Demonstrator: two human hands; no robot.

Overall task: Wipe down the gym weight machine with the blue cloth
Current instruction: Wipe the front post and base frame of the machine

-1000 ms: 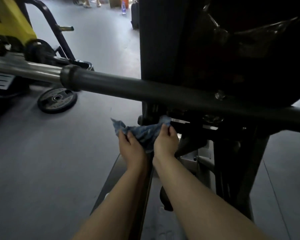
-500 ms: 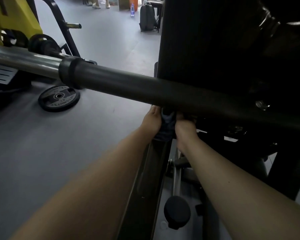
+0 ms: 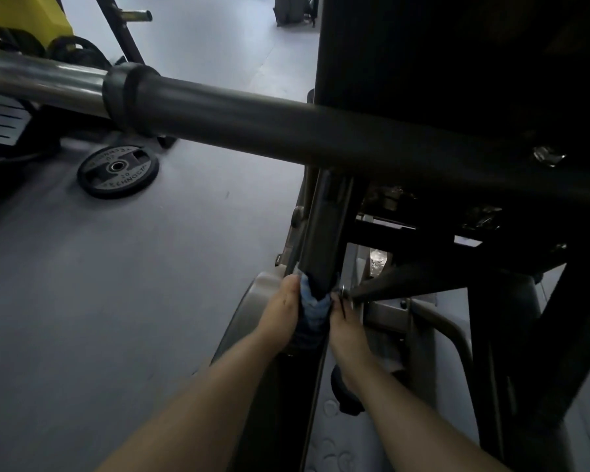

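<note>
Step in hand: wiping a slanted dark frame bar (image 3: 324,240) of the gym weight machine (image 3: 457,80). The blue cloth (image 3: 312,310) is wrapped around that bar, low centre of view, about 6 o'clock from where the thick padded crossbar (image 3: 286,127) passes over it. Left hand (image 3: 281,313) grips the cloth from the 9 o'clock side, thumb up along the fabric. Right hand (image 3: 346,327) grips it from the 3 o'clock side, fingertips curled in against the cloth and bar. Both hands are closed around the cloth, holding it like a sleeve on the bar; both forearms come in from 6 o'clock.

Progress guess: mid-task. One bar is being done; crossbar, uprights and lower brackets look untouched, though dim light makes it hard to judge.

Next move, as a judgement: slide the cloth sleeve along the bar with an even squeeze from both sides, so it doesn't bunch or slip off. Watch the bolt and bracket (image 3: 343,291) touching or just beside the right fingertips; it could snag the fabric or a knuckle. Head clearance under the crossbar looks tight.

Surface and room: smooth grey gym floor (image 3: 99,318), matte. A black weight plate (image 3: 118,172) lies flat on the floor at 10 o'clock, well apart from the hands. The chrome bar end (image 3: 41,81) of the crossbar runs out to 9 o'clock. Yellow machine (image 3: 24,18) at far 11 o'clock. Dark bag (image 3: 292,10) on the floor at 12 o'clock, far off.
</note>
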